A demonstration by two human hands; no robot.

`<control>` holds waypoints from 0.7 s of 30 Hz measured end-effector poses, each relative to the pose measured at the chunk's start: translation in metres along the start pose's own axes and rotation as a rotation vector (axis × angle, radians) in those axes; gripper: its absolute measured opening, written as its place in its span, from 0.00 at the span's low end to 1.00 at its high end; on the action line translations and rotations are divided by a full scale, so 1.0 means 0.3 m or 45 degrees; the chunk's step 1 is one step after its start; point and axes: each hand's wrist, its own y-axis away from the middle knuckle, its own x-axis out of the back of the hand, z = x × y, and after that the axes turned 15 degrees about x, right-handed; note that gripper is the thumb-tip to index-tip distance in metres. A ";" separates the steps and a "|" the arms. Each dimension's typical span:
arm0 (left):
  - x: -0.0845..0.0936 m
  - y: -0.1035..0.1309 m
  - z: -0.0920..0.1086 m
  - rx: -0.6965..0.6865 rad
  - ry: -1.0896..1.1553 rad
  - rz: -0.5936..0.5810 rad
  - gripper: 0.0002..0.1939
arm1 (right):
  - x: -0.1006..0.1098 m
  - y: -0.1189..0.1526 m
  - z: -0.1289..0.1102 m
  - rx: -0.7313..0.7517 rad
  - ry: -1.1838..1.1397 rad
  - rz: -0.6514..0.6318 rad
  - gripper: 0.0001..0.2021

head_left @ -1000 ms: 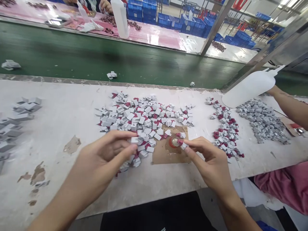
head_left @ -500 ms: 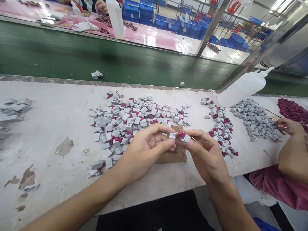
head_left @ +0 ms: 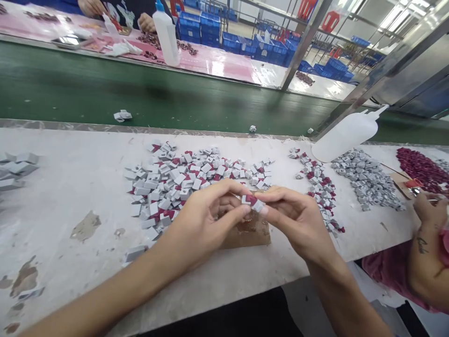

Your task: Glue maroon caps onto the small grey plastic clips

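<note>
Bridging 2 hands (head_left: pixel 203 220) (head_left: pixel 304 220): grey-maroon piece (head_left: pixel 251 201)

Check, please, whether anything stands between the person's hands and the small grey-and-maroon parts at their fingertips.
Nothing visible does: the left hand and the right hand pinch the grey-and-maroon parts directly. The brown board lies below, not in between.

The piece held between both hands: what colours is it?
The piece is pale grey at both ends, maroon between; best seen in the head view.
</note>
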 end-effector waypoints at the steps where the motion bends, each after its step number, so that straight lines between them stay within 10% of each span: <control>1: 0.018 -0.022 0.020 -0.019 -0.112 0.041 0.09 | 0.016 -0.040 0.006 -0.015 0.021 -0.059 0.07; 8: 0.202 -0.431 0.154 0.062 -0.669 0.726 0.08 | 0.086 -0.544 0.177 -0.038 0.944 -0.116 0.23; 13: 0.281 -0.711 0.168 0.292 -0.747 0.791 0.11 | 0.047 -0.812 0.337 -0.002 1.152 -0.194 0.18; 17: 0.288 -0.772 0.183 0.412 -0.837 0.781 0.23 | 0.009 -0.844 0.346 -0.029 1.245 -0.214 0.15; 21: 0.287 -0.641 0.172 0.374 -0.913 0.798 0.19 | 0.030 -0.719 0.253 -0.003 1.220 -0.181 0.12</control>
